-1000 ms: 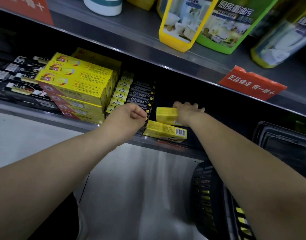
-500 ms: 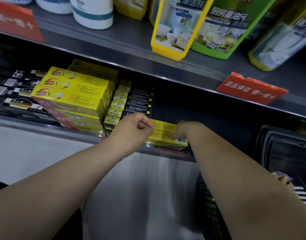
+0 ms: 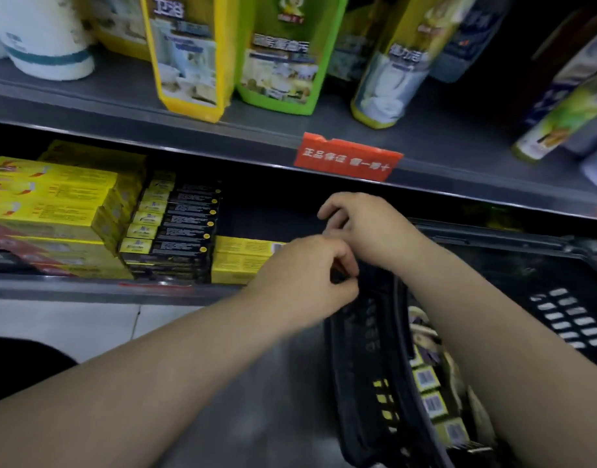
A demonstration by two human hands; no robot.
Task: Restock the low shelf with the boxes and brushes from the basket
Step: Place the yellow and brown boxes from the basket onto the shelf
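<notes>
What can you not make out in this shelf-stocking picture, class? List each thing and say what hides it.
- Head view: whether the left hand or right hand grips anything; curled fingers and blur hide it.
- Head view: what lies in the basket, mostly hidden by its wall and the right forearm.
- Head view: right end of the yellow boxes, behind the left hand.
- Head view: tops of the bottles, cut off by the top edge.

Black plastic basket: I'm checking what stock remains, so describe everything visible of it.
The black plastic basket, with slotted walls, stands at the right before the low grey shelf, blurred. Yellow boxes with barcodes stand in a row along its left wall. The right forearm crosses over it; the left hand curls at its near upper corner, grip unclear.
</notes>
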